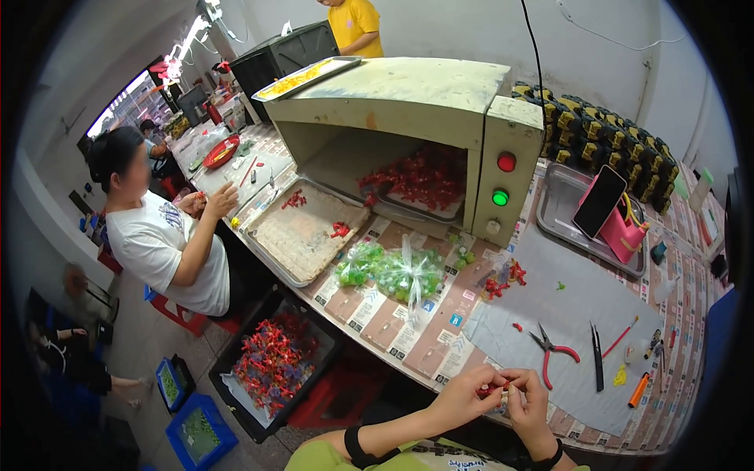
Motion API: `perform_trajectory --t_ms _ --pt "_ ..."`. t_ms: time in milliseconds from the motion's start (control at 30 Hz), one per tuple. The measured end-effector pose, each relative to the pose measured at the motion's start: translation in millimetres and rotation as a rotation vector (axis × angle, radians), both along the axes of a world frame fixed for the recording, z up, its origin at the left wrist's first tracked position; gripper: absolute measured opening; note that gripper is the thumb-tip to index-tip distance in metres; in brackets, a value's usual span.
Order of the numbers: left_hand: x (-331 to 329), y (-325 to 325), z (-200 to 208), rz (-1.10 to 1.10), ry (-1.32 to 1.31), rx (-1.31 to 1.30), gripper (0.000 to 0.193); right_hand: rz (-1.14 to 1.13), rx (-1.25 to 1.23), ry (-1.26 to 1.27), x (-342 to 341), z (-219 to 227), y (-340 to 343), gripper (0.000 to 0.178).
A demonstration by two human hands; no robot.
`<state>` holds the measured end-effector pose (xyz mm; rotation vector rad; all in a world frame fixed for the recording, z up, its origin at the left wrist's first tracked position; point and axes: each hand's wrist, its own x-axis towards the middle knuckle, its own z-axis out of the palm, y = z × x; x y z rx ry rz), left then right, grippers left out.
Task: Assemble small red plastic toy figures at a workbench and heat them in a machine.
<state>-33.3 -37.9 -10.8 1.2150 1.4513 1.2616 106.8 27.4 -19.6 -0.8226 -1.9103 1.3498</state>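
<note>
- The small red piece in the left hand is mostly covered by the fingers, so its shape cannot be told.
- Where the fingertips of the right hand meet it is also not clear.
- The green shirt of this person is cut by the lower edge.
- The person in yellow has the head cut off by the upper edge.
- The face of the person in white is blurred.
- The far inside of the beige box is dark.
- One green bit is too small to recognise.
</note>
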Motion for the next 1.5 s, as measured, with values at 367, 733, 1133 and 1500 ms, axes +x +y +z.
perform_trajectory --t_ms 367,733,1133,1500 --pt "-2.6 -3.1 -0.2 -0.004 -0.008 -0.006 0.015 -0.021 -0.034 0.033 -3.1 -4.3 -3.0 0.004" --pt "-3.5 -4.4 -5.6 0.005 -0.002 0.012 0.015 -0.013 0.009 -0.007 -5.4 -5.3 -4.1 0.003" --pt "1.4 -1.1 -6.3 0.006 0.012 0.03 0.014 -0.029 -0.033 0.016 1.0 -8.7 -5.6 0.003" --pt "1.9 -4.4 -7.2 0.012 -0.012 0.071 0.011 -0.029 -0.044 0.036 -0.6 -7.9 -8.9 0.002"
